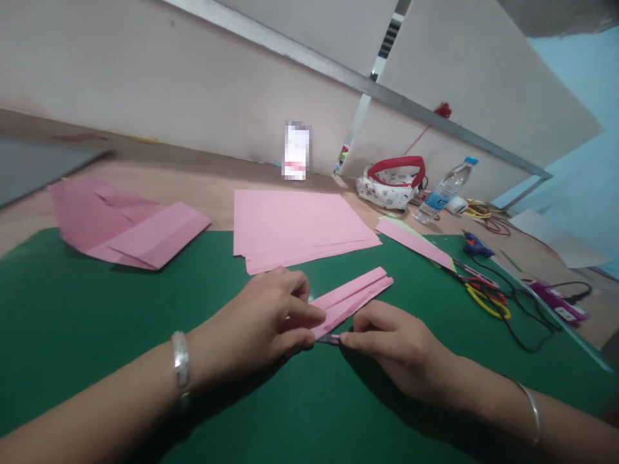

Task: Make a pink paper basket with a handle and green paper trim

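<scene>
I see the left hand (285, 316) pinching the near end of a folded pink paper strip (352, 298), which slants over the green mat (290, 412); the right hand (399, 341), close by but apart, grips a small dark blade (329, 339) at that same end; pink paper sheets (294, 219) lie stacked beyond.

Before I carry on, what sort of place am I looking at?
Probably a papercraft workspace, though whether at home or in a workshop I can't tell. Folded pink paper, a stack of pink sheets and yellow-handled scissors point to it.
</scene>
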A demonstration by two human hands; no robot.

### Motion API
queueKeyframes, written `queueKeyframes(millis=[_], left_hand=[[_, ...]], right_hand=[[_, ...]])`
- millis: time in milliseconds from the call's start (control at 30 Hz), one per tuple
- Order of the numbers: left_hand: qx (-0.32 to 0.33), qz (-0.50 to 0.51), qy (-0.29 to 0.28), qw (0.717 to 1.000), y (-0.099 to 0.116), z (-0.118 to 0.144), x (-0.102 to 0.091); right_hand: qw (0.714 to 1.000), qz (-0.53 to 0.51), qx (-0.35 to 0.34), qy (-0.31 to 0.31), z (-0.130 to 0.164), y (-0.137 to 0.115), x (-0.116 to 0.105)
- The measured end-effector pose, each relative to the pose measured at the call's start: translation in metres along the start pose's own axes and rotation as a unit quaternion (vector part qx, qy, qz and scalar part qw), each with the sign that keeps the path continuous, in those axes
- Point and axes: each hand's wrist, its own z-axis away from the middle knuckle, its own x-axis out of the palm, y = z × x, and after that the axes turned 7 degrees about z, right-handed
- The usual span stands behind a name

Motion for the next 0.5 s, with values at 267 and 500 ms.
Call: queueKeyframes(millis=[267,500], left_hand=[[-0.006,0.023,-0.025,0.999,-0.001,0.002,-0.006],[-0.021,0.035,-0.073,0.996,-0.003,0.002,-0.016]], right_hand=[[1.000,0.000,-0.011,0.018,-0.007,-0.003,0.009],[1.000,0.007,-0.018,0.001,-0.007,-0.004,0.006]])
